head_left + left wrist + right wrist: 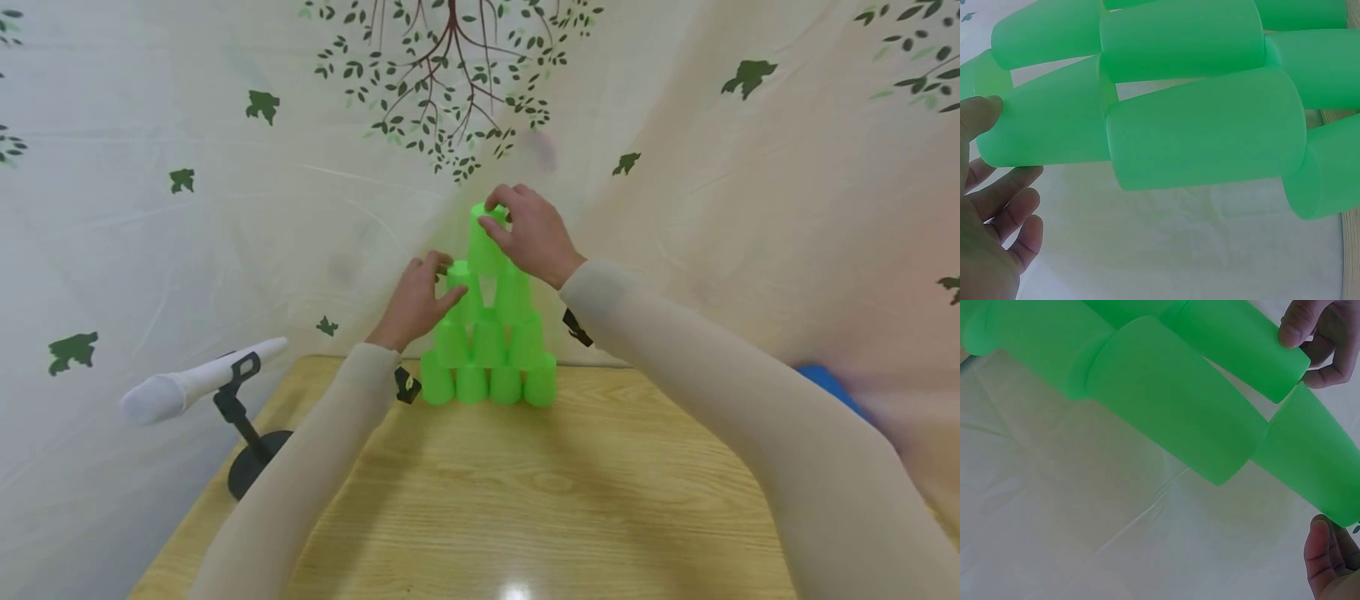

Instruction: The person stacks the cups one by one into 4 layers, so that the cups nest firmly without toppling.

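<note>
Green plastic cups stand upside down in a stepped pyramid, with a single top cup (483,248) resting on two others. My right hand (537,237) holds that top cup near its upturned base, thumb in front and fingers over the far side. One tier down, my left hand (417,302) has its thumb and fingers around the upper end of the left cup (1054,122). In the right wrist view the right hand (1334,559) touches the top cup's edge, its far side hidden. The lower cups (489,340) are untouched.
The pyramid stands at the back of a wooden table (525,492), close to a pale cloth backdrop (360,225) with printed leaves. A white microphone (198,379) on a black stand (258,458) is at the left. Behind the right arm, a blue object (832,390) shows partly.
</note>
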Demonstrator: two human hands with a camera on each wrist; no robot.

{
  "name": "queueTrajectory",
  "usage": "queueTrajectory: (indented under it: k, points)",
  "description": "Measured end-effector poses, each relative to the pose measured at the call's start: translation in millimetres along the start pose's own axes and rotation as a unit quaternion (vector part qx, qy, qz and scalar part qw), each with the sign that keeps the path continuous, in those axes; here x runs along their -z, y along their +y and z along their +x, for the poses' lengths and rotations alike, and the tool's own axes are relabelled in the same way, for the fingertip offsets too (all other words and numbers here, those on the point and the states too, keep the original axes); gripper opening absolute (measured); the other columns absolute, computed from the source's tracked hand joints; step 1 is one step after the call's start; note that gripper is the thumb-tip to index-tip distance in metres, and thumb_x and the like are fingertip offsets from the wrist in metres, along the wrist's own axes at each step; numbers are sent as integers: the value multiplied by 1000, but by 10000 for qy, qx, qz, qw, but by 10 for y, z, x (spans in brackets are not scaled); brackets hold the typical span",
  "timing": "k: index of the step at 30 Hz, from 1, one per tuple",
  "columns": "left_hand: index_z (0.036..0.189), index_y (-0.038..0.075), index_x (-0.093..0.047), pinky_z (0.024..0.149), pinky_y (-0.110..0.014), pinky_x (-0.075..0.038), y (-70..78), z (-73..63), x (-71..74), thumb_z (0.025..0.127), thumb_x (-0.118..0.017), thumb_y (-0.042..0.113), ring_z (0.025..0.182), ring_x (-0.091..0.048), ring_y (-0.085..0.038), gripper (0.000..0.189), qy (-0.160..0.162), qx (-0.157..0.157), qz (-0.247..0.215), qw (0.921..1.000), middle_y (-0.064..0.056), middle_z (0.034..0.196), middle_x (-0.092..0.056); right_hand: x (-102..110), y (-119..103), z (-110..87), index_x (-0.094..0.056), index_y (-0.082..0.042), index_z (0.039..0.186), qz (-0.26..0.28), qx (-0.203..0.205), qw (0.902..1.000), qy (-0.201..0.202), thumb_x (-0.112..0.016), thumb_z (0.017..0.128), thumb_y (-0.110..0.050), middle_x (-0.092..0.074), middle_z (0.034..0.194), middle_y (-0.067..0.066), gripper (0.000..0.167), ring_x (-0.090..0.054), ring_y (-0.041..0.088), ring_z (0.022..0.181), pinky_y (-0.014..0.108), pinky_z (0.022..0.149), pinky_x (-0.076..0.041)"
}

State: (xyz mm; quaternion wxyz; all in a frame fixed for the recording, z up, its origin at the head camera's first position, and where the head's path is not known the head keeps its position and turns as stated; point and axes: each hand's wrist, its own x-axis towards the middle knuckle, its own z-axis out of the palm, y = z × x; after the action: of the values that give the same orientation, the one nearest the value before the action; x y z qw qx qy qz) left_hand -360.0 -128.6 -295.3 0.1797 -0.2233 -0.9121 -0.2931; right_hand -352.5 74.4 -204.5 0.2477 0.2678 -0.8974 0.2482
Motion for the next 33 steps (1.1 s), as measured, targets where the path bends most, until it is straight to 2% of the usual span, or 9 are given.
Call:
queueTrajectory:
  k: [14,22,25,28,33]
  points:
    - [128,6,-42,86,-38,-44,30,-1,-19,92,-63,32,104,-49,-31,49,-17,-45,-23,10000,-16,116,-48,-26,-26,24,-54,-11,116,-12,-281,9993,-254,-56,96,-31,-54,109,8,29,-51,21,91,35,79,-44]
    - [128,6,-44,86,-39,-43,46,17,-17,91,-63,33,104,-47,-29,50,90,-81,-39,9999,-15,118,-50,14,-8,0,-52,-9,119,-166,-227,9994,-176,-59,94,-33,-55,114,9,36,-52,22,95,36,81,-45]
    - [130,5,-44,90,-42,-40,41,-1,42,92,-60,36,108,-43,-29,51,209,-141,-67,9997,-15,123,-50,66,-6,-30,-53,-8,119,-161,-212,9996,-16,-58,93,-35,-54,117,10,38,-51,24,100,38,84,-44]
    - [133,4,-43,94,-45,-37,39,-60,165,95,-55,39,114,-38,-30,53,281,-163,-22,9995,-13,130,-49,128,-6,-112,-54,-8,120,-147,-214,9996,100,-54,94,-39,-53,120,10,40,-49,24,108,39,89,-42]
    - [140,6,-39,99,-52,-25,116,-273,435,98,-46,42,125,-31,-33,56,158,-225,331,9991,-12,139,-42,225,-30,-455,-54,-7,123,-323,166,9992,153,-50,96,-38,-50,125,12,42,-45,27,117,42,95,-39]
